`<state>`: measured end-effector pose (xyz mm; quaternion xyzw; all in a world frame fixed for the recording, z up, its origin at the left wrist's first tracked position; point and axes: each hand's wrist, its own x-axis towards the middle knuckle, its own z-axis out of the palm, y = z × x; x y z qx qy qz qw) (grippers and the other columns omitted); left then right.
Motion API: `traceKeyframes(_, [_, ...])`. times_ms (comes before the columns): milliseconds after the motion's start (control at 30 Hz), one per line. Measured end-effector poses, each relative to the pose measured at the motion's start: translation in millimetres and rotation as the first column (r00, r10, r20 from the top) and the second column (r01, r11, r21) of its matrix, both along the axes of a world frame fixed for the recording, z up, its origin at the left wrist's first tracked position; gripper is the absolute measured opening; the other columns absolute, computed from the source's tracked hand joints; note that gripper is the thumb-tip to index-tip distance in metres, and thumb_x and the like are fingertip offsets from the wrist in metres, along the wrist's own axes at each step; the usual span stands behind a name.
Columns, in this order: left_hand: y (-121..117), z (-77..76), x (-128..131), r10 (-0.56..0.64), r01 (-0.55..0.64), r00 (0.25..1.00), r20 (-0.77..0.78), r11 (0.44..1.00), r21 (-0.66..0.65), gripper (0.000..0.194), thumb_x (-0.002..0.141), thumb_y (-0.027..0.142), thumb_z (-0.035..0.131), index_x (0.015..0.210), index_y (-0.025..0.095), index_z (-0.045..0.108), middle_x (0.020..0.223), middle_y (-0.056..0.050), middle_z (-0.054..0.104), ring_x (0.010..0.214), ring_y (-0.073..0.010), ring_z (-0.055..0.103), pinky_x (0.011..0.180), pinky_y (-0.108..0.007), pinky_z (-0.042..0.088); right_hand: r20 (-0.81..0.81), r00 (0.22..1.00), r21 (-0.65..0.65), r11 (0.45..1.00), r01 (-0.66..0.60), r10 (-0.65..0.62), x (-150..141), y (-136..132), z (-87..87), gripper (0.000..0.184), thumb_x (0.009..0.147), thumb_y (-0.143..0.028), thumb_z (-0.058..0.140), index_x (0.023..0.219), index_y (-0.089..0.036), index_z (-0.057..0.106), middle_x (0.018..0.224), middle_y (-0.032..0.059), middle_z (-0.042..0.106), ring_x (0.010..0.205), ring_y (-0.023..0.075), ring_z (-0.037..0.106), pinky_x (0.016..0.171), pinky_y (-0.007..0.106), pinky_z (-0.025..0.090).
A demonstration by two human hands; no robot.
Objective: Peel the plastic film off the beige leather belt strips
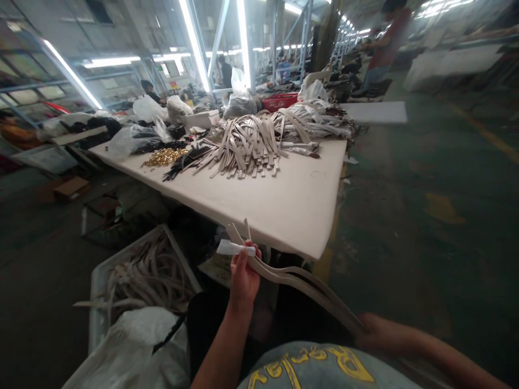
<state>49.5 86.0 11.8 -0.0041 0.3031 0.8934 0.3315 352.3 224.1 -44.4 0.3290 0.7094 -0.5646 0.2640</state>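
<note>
Left hand (245, 275): raised at the near edge of the table (300, 200), with thumb and fingers pinching the held straps (300, 278) close to one end. The same grip takes in a white wrap (233, 248), thin, flat and slightly glossy, which projects to the left. Narrow strap ends stand up above the fingers

Right hand (377, 329): low at the right, in contact with the far portion of the held straps. Motion blur covers the fingers; whether they clamp or only guide cannot be told

Held straps: long, flat, flexible bands, beige-grey and matt. They span the two hands in shallow waves, in front of the wearer's grey shirt (308, 367) with yellow lettering

Table: pale, smooth top with a rounded near corner. It carries a strap pile (247, 146) of looped bands with square-cut ends, dark strips (182, 162), a heap of small shiny gold parts (165, 156) and crinkled clear bags (132, 139). A red basket (279, 101) sits behind the pile

Crate (95, 281): light, straight-walled, at lower left, filled with tangled loose straps (154, 270). A wrinkled white sack (133, 346) lies against its near side
</note>
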Motion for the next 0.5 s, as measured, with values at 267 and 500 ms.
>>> traceKeyframes(267, [-38, 37.6, 26, -0.074, 0.076, 0.994, -0.086, 0.997, 0.029, 0.028, 0.062, 0.033, 0.090, 0.075, 0.019, 0.069, 0.094, -0.001, 0.066, 0.082, -0.0124, 0.063, 0.075, -0.024, 0.056, -0.165, 0.927, 0.172, 0.936, -0.308, 0.336, -109, 7, 44.6, 0.049, 0.062, -0.037, 0.078, 0.105, -0.014, 0.071, 0.097, 0.0084, 0.071, 0.090, 0.0269, 0.064, 0.074, 0.031, 0.050])
traceKeyframes(500, [-39, 73.9, 26, -0.091, 0.090, 0.996, -0.001, 0.989, 0.120, 0.031, 0.060, 0.030, 0.091, 0.076, 0.019, 0.066, 0.090, 0.001, 0.060, 0.073, -0.0080, 0.056, 0.065, -0.018, 0.052, -0.572, 0.798, 0.234, 0.970, -0.060, 0.188, -109, -4, 84.2, 0.094, 0.071, -0.051, 0.078, 0.150, -0.018, 0.040, 0.149, 0.0157, 0.046, 0.135, 0.0356, 0.043, 0.114, 0.046, 0.032])
